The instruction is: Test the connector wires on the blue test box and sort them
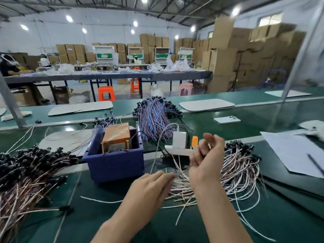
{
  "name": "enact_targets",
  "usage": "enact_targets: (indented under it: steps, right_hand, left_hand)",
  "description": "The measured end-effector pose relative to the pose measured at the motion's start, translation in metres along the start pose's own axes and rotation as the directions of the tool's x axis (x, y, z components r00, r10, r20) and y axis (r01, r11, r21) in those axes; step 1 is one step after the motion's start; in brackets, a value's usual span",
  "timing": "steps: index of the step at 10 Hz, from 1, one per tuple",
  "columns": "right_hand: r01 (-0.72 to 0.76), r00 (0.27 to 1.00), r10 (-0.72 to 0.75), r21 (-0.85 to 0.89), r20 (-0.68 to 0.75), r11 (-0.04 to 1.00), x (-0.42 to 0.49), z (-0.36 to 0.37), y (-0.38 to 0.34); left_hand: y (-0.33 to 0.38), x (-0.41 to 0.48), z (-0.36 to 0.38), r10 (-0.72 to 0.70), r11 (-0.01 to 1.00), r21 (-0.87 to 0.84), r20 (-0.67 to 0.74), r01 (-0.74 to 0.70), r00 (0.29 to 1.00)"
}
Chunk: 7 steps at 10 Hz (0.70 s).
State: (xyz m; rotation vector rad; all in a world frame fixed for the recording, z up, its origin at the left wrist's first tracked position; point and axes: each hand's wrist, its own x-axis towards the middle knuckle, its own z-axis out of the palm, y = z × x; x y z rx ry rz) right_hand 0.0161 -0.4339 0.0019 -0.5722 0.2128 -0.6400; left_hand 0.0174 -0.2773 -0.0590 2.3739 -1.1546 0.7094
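Note:
The blue test box [114, 161] stands left of centre on the green bench, with an orange taped unit [117, 136] inside it. My right hand [208, 155] is raised to the right of the box, fingers curled around a pinkish connector wire [177, 165] that runs down to the left. My left hand [154, 185] lies lower, its fingertips pinching the lower end of that wire. A loose pile of white-pink wires [240, 171] spreads under and right of my hands. A big heap with black connectors [29, 171] lies at the left.
A white power strip with a charger [178, 144] and an orange plug [195, 141] sits behind my right hand. A blue-brown wire bundle [154, 116] lies behind the box. Papers with a pen [298, 153] are at the right, a phone [227, 119] farther back.

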Motion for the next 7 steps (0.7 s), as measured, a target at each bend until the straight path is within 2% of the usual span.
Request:
enact_targets:
  steps: [1, 2, 3, 4, 5, 6, 7]
  right_hand:
    - [0.023, 0.998, -0.018, 0.072, -0.062, 0.997, 0.022, -0.013, -0.032]
    - [0.089, 0.981, -0.094, -0.038, -0.167, 0.995, 0.041, -0.025, -0.055]
    - [0.149, 0.888, -0.31, -0.425, -0.341, 0.893, 0.054, -0.041, -0.068]
    - [0.203, 0.795, -0.515, -0.659, -0.322, 0.725, 0.052, -0.061, -0.074]
    - [0.268, 0.834, -0.525, -0.706, -0.17, 0.655, 0.039, -0.078, -0.073]
    - [0.37, 0.857, -0.515, -0.667, -0.024, 0.647, 0.024, -0.084, -0.072]
    - [0.412, 0.883, -0.457, -0.638, 0.105, 0.651, 0.009, -0.074, -0.068]
  left_hand:
    - [0.008, 0.019, 0.002, -0.023, 0.995, -0.099, -0.011, 0.022, 1.0]
    - [0.019, 0.044, 0.011, -0.031, 0.996, -0.081, -0.028, 0.028, 0.999]
    - [0.03, 0.075, 0.036, -0.12, 0.991, -0.054, 0.053, 0.123, 0.991]
    - [0.045, 0.105, 0.061, -0.165, 0.985, -0.021, 0.208, 0.173, 0.964]
    - [0.057, 0.12, 0.072, -0.118, 0.99, -0.044, 0.28, 0.136, 0.953]
    - [0.056, 0.122, 0.048, -0.13, 0.951, -0.249, 0.213, 0.183, 0.968]
    - [0.049, 0.112, 0.006, -0.165, 0.853, -0.482, 0.109, 0.198, 0.98]
